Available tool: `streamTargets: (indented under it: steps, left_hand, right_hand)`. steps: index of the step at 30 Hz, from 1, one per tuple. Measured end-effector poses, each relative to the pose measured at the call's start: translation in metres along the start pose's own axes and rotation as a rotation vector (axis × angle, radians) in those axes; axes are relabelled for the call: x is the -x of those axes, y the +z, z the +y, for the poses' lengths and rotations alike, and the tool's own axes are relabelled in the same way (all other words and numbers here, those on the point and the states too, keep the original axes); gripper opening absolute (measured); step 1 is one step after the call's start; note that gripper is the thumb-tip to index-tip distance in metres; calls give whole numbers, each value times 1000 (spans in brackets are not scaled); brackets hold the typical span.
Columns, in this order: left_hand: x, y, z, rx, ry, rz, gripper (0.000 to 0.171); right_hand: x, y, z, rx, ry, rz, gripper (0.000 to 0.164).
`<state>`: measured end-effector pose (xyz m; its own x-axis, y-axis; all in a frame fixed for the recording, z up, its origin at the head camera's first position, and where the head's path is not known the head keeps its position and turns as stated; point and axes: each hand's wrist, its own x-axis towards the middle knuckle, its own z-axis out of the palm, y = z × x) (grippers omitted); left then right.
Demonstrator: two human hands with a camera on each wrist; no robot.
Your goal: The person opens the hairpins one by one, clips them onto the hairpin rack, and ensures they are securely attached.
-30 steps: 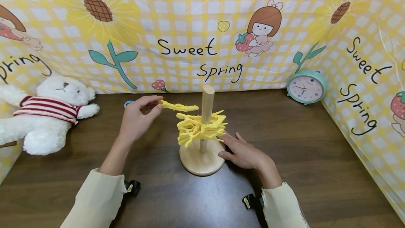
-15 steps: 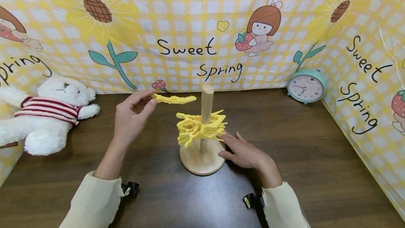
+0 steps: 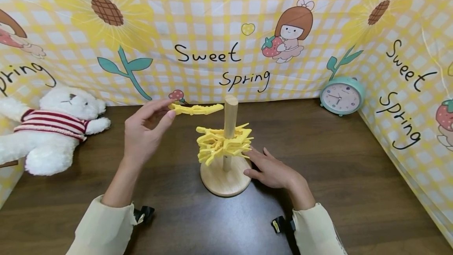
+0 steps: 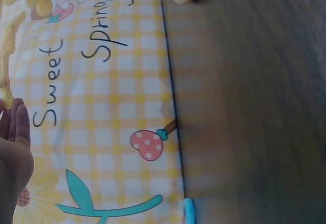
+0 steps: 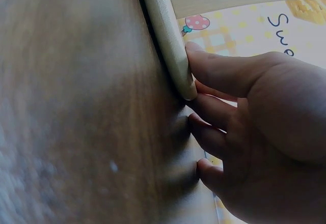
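Observation:
Between thumb and fingertips, my left hand (image 3: 144, 135) pinches the end of a thin, notched yellow plastic piece (image 3: 198, 109). The piece lies roughly level, its free tip close to the left of a wooden post (image 3: 231, 115) near its top. A tangle of similar yellow pieces (image 3: 212, 145) surrounds the post at mid-height, above the round wooden base (image 3: 225, 186). My right hand (image 3: 274, 171) holds the base's right edge. In the right wrist view, its thumb touches the top face of the base (image 5: 170, 43) and the index finger meets the rim.
A white teddy bear (image 3: 53, 123) in a striped shirt lies at the left. At the back right stands a green alarm clock (image 3: 341, 97). Patterned cloth (image 3: 209, 19) rises behind the dark wooden table (image 3: 339, 156). A blue item (image 4: 189, 211) shows in the left wrist view.
My left hand, holding the yellow piece, has moved up and left, and the piece's tip now sits higher beside the post. The right hand stays at the base.

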<state>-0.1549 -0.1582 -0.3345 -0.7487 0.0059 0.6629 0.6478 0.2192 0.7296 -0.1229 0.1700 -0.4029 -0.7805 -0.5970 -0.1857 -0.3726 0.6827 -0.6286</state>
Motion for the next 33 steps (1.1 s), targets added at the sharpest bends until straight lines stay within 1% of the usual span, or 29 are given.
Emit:
streamTargets:
  steps: [4, 9, 11, 13, 16, 19, 22, 26, 33]
  left_hand:
    - [0, 3, 8, 29, 65, 9, 27]
    - [0, 6, 17, -40, 179, 25, 25]
    - [1, 7, 19, -56, 211, 25, 24]
    - [1, 9, 21, -50, 228, 17, 24]
    - [1, 13, 24, -24, 262, -7, 29]
    - [0, 16, 27, -7, 297, -15, 37]
    - [-1, 17, 31, 7, 310, -18, 41]
    - [-1, 18, 35, 47, 311, -28, 40]
    - [5, 14, 38, 112, 279, -30, 36]
  right_hand:
    - [0, 0, 1, 3, 0, -1, 62]
    - [0, -1, 2, 5, 9, 0, 62]
    - [0, -1, 2, 1, 5, 4, 62]
    - [0, -1, 2, 0, 1, 5, 62]
    - [-1, 0, 2, 1, 1, 0, 62]
    - [-1, 0, 2, 0, 3, -4, 63]
    - [-1, -1, 1, 0, 1, -1, 62]
    - [-1, -2, 0, -2, 6, -5, 62]
    - [-1, 0, 0, 1, 12, -6, 62]
